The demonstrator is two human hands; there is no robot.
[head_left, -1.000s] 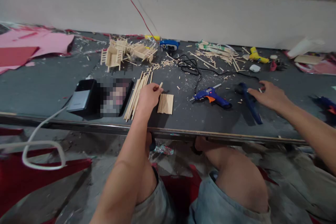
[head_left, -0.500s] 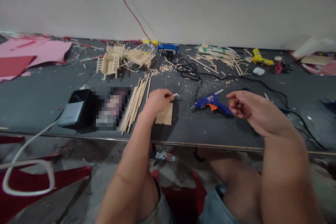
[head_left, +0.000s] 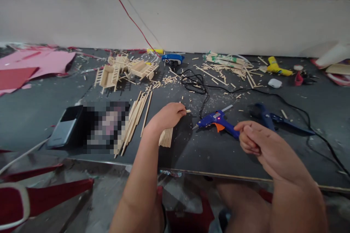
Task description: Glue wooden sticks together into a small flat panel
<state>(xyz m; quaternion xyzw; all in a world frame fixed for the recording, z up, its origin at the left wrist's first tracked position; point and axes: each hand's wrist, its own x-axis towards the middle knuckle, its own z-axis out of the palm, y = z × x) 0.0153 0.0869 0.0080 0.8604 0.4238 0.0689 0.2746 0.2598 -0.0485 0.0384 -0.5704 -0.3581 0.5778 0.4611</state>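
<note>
My left hand (head_left: 171, 114) is closed in a pinch on a short wooden stick (head_left: 188, 111), whose end pokes out past the fingertips. Just below that hand lies a flat row of short wooden sticks (head_left: 165, 138), partly covered by the wrist. A blue glue gun (head_left: 214, 119) with an orange trigger rests on its side, its nozzle towards the left. My right hand (head_left: 254, 140) is at the end of its handle, fingers loosely curled and holding nothing; whether the index fingertip touches the handle, I cannot tell.
Long wooden sticks (head_left: 133, 120) lie left of my left hand, beside a blurred flat object (head_left: 109, 125) and a dark box-shaped device (head_left: 67, 125). Behind stand small wooden cart models (head_left: 109, 76). Blue pliers (head_left: 269, 116) and a black cable (head_left: 240, 90) lie at the right.
My right hand has come closer to the glue gun's handle, its fingers more curled, and the pliers behind it now show. My left hand still pinches the stick. The view has shifted slightly.
</note>
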